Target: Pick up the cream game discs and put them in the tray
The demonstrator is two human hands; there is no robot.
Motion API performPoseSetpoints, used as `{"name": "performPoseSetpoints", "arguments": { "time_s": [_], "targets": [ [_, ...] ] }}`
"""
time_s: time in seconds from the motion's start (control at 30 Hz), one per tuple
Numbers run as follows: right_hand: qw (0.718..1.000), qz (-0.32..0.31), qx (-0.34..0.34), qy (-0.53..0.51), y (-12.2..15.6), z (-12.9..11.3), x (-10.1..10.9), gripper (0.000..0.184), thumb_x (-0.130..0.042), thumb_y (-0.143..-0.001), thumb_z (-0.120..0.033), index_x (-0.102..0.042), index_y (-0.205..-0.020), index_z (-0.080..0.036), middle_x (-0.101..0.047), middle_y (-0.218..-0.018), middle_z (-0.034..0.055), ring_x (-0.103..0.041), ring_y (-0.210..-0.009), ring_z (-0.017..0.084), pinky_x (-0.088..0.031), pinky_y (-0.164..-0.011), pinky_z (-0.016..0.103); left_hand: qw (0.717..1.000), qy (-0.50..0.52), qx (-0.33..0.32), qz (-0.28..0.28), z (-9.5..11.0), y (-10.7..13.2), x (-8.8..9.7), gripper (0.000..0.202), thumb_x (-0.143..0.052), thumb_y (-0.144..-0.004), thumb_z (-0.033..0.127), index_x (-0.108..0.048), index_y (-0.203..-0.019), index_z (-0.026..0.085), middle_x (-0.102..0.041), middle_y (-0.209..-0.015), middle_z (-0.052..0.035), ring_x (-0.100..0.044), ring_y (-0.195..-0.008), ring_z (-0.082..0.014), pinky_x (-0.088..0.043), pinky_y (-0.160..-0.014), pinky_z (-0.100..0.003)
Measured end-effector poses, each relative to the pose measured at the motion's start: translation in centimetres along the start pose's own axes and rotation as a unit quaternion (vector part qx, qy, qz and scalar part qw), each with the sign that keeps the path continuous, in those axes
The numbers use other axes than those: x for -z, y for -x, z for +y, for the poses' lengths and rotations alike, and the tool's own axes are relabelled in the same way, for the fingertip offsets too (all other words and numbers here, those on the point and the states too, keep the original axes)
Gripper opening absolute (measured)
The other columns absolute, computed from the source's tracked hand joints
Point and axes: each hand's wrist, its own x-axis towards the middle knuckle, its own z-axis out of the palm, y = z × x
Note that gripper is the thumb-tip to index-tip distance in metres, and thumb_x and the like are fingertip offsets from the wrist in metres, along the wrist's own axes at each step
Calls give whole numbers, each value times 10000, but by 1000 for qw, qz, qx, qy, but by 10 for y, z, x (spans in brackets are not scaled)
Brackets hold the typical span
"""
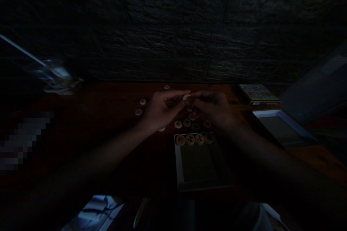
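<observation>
Left grip (162, 106) and right grip (213, 105) meet fingertip to fingertip, both closed on one pale round game piece (187, 97), held up over the desk (108, 103). Beneath and just nearer than the right fingers lies a loose cluster of pieces (187, 122), some marked in black, some in red. Two red-marked pieces (142, 101) sit just left of the left hand, another piece (166, 87) lies beyond it, and one more (162, 129) is partly hidden under the wrist. Nearer the body stands an open tray (178, 166), with four pieces (190, 139) in a row along its far edge. Well to the right are a second shallow tray (294, 122) and, behind it, a box with a printed cover (257, 93). Far left, a glass (61, 77) with a straw stands near the dark stone wall (176, 39).
</observation>
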Motion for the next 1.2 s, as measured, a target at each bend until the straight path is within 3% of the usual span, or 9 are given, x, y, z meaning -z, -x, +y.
{"name": "performPoseSetpoints", "arguments": {
  "time_s": [0.2,0.43,0.67,1.03,1.2],
  "targets": [
    [1000,-13,6,-1,0,1,-1,429,-870,-734,-529,-775,-907,-148,-741,-762,39,-611,-483,104,-496,-441,229,1000,-10,7,2,2,0,1,226,-689,-925,242,-800,-1121,222,-812,-1122,-66,-774,-1008,-223,-637,-791,-310],
    [1000,1,11,-2,-1,2,-2,433,-880,-715,-545,-757,-788,-136,-707,-661,24,-598,-446,103,-459,-401,210,999,-27,-41,-2,-10,-2,-1,319,-784,-834,209,-787,-1151,173,-819,-1042,-82,-778,-899,-196,-614,-787,-278],
    [1000,-6,-21,-16,-2,-2,-1,443,-946,-621,-478,-771,-828,-127,-718,-650,18,-594,-456,96,-462,-403,199,1000,9,4,-10,-5,-1,2,305,-843,-776,212,-781,-1067,147,-821,-949,-77,-779,-856,-191,-605,-767,-272],
    [999,-25,-24,-29,-5,4,5,401,-909,-667,-350,-775,-974,-130,-753,-755,37,-625,-509,114,-501,-455,229,1000,11,12,5,-9,-4,3,324,-836,-791,215,-777,-1106,164,-814,-1025,-81,-769,-918,-199,-605,-838,-304],
    [999,-15,40,7,-6,9,8,317,-870,-717,-335,-774,-952,-145,-774,-816,50,-678,-574,160,-558,-511,284,998,34,56,8,-10,-5,4,300,-798,-822,239,-772,-1116,185,-807,-988,-71,-755,-840,-179,-568,-670,-246]
  ]
}}
